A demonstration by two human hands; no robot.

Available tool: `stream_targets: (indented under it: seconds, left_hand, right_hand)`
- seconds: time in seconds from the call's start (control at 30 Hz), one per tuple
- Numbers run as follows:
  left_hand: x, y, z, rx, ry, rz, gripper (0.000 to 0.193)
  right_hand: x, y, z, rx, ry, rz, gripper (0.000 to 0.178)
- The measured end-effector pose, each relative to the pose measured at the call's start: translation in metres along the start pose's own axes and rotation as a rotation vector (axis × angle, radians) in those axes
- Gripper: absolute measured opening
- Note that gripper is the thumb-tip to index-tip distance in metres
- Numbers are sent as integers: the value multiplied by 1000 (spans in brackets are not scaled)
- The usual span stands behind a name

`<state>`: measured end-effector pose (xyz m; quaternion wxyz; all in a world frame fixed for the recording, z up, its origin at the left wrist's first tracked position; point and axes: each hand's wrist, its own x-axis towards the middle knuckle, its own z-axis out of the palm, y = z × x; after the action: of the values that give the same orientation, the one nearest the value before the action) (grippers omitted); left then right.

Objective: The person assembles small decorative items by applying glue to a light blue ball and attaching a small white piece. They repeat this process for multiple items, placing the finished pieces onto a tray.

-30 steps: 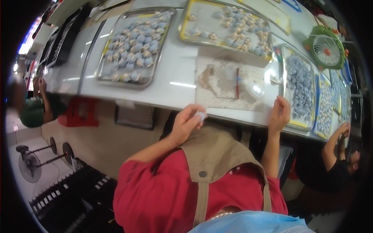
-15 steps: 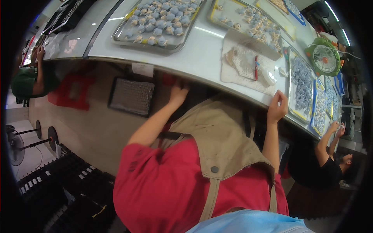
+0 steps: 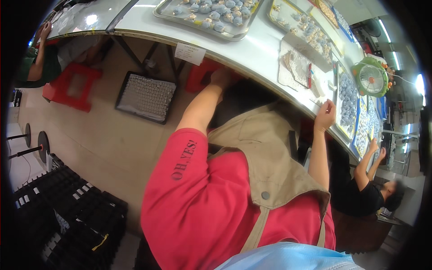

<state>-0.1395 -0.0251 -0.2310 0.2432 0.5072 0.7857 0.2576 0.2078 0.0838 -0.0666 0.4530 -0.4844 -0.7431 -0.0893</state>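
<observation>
My left hand (image 3: 221,77) reaches under the front edge of the white table (image 3: 265,54), beside a red plastic stool (image 3: 198,75). Its fingers are lost in shadow, so I cannot tell whether it touches the stool. My right hand (image 3: 325,118) rests at the table edge with its fingers curled together; what they hold, if anything, is too small to make out. Just beyond it lies a white textured mat (image 3: 288,82) with a red pen-like tool (image 3: 309,75) on it. A metal tray (image 3: 345,126) of small blue-grey pieces stands to the right of this hand.
Farther back are trays of small blue-and-cream figures (image 3: 215,12) and a green fan (image 3: 371,76). Under the table's left part a black tray (image 3: 146,96) sits on the floor, near another red stool (image 3: 74,87). Black crates (image 3: 76,216) are stacked lower left. Co-workers sit at both ends.
My view has shifted, and my body leans left. My left hand has gone farther under the table edge, by the red stool. The right hand stays curled at the edge.
</observation>
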Motion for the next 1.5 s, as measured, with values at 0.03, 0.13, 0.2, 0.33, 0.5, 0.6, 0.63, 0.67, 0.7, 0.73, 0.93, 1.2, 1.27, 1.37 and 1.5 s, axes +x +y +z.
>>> stream_targets:
  seconds: [0.03, 0.13, 0.2, 0.33, 0.5, 0.6, 0.63, 0.67, 0.7, 0.73, 0.93, 1.2, 1.27, 1.37, 1.5]
  left_hand:
    - [4, 5, -3, -117, 35, -53, 51]
    - [32, -3, -3, -260, 144, -81, 51]
    - [59, -55, 20, -92, 227, 60, 55]
    - [55, -84, 28, -62, 63, -32, 55]
    - [-1, -65, -10, 71, -174, -124, 71]
    - [-23, -75, -8, -55, -148, -153, 74]
    - [-28, -79, -9, -44, -137, -139, 70]
    - [-29, -81, -12, -36, -120, -121, 67]
    - [-30, -81, -15, -28, -104, -103, 64]
    - [-32, -81, -19, -40, -116, -108, 64]
    - [-40, -40, -65, -66, -227, -192, 61]
    - [28, -47, 4, 306, 373, 372, 42]
    - [47, -46, 20, 348, 379, 402, 41]
    - [60, -34, 30, 406, 293, 389, 39]
    - [64, -36, 26, 462, 214, 388, 38]
  right_hand:
    - [-1, 5, -2, -5, -10, 1, 10]
    - [-1, 3, -3, -14, -7, 2, 11]
    - [5, -7, 5, 6, -16, -10, 11]
    - [4, -9, 6, -33, -28, -1, 11]
    - [0, 2, -1, -71, -6, 3, 11]
    - [-2, 0, 2, -63, -5, -1, 11]
    - [-1, -3, 2, -65, -18, 10, 11]
    - [2, -5, 3, -67, -25, 17, 11]
    - [2, -4, 3, -71, -30, 24, 11]
    - [2, -3, 4, -60, -33, 29, 11]
    - [1, -5, 2, -35, -36, 52, 12]
    - [4, -9, 5, -1, -47, 61, 11]
    - [4, -9, 2, -22, -53, 84, 11]
    - [5, -8, -2, -6, -47, 99, 11]
    - [6, -6, -3, 13, -63, 160, 10]
